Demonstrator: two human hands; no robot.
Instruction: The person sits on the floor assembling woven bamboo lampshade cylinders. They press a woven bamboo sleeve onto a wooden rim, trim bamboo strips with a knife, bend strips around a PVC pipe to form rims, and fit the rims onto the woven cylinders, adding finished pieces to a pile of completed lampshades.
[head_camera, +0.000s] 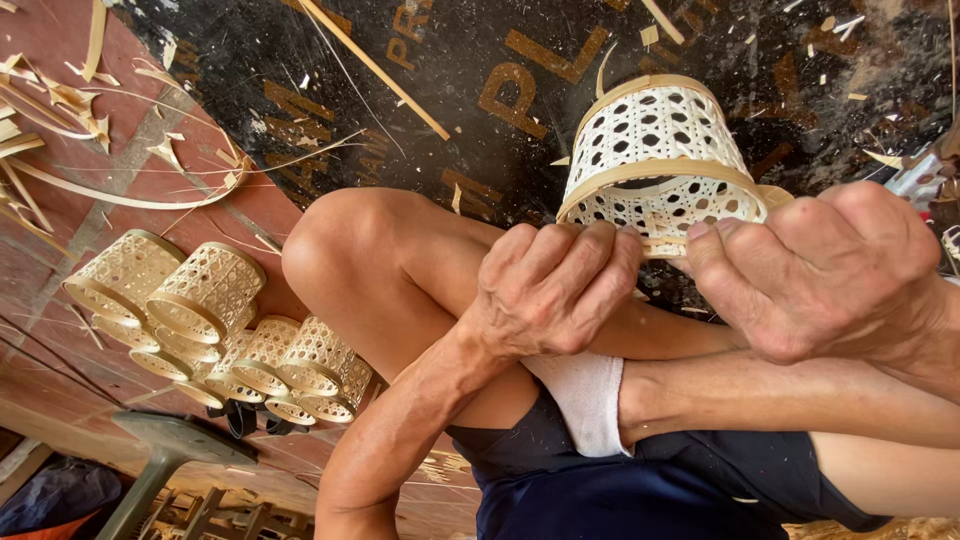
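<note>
Both my hands hold one small woven cane basket (655, 150) with pale bamboo bands around its rim. My left hand (555, 290) grips the rim's near edge from the left, fingers curled over it. My right hand (825, 270) pinches the same rim from the right, thumb and fingers closed on the band. The basket's open lattice body points away from me, above my raised knee (350, 250).
Several finished woven baskets (215, 320) lie in a nested pile at the left on the reddish floor. Bamboo strips and shavings (90, 130) litter the floor. A dark printed mat (420, 90) lies under the basket. A grey stool (165, 450) stands lower left.
</note>
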